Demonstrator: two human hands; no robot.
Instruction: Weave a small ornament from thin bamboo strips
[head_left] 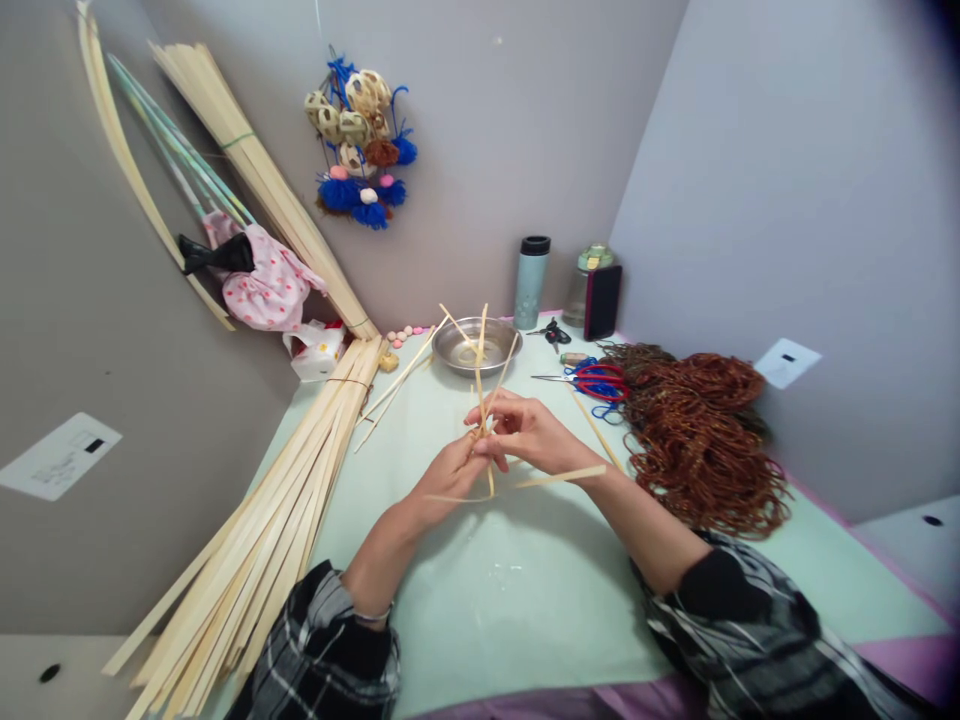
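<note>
Thin pale bamboo strips (480, 375) cross each other between my two hands over the middle of the table, their ends sticking out up, down and to both sides. My left hand (450, 472) is closed round the crossing from the left. From the right, my right hand (534, 432) pinches the same strips, its fingertips beside those of my left hand. One strip end (562, 477) passes in front of my right wrist. Behind the strips is a round metal bowl (448, 352). The exact weave at the fingertips is too small to make out.
A long bundle of flat strips (300, 500) lies on the left. Red-handled scissors (600, 381), blue thread and a heap of brown cord (705, 430) are on the right. A flask (531, 285), a bottle and a phone (602, 303) stand behind. Woven balls (367, 92) hang on the wall.
</note>
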